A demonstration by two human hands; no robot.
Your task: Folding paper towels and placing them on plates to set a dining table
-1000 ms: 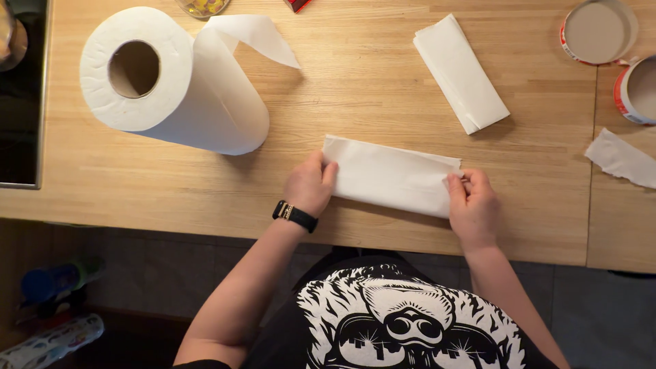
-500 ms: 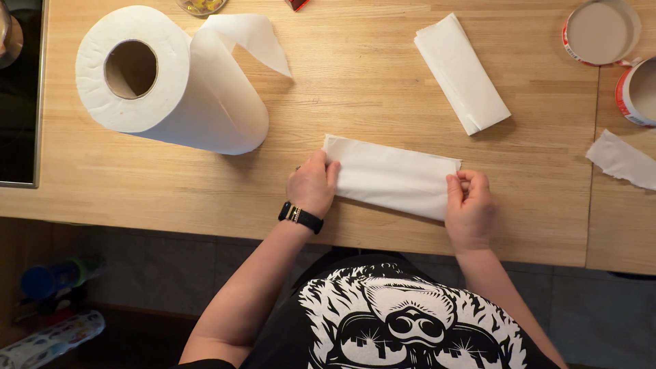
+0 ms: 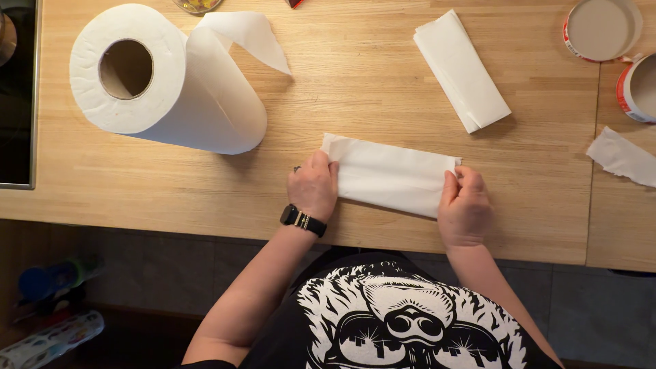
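Note:
A white paper towel sheet, folded into a long strip, lies on the wooden counter. My left hand, with a black wristwatch, grips the strip's left end. The strip's right end is pinched by my right hand. The sheet lies flat between the two hands, close to the counter's front edge.
A big paper towel roll lies on its side at the left, a loose flap sticking out. A second folded towel lies behind. Two round containers and a torn paper piece sit at the right. A dark cooktop edge borders the left.
My hands stay on the strip's ends and the strip keeps its place; only the fingers shift slightly along the edges.

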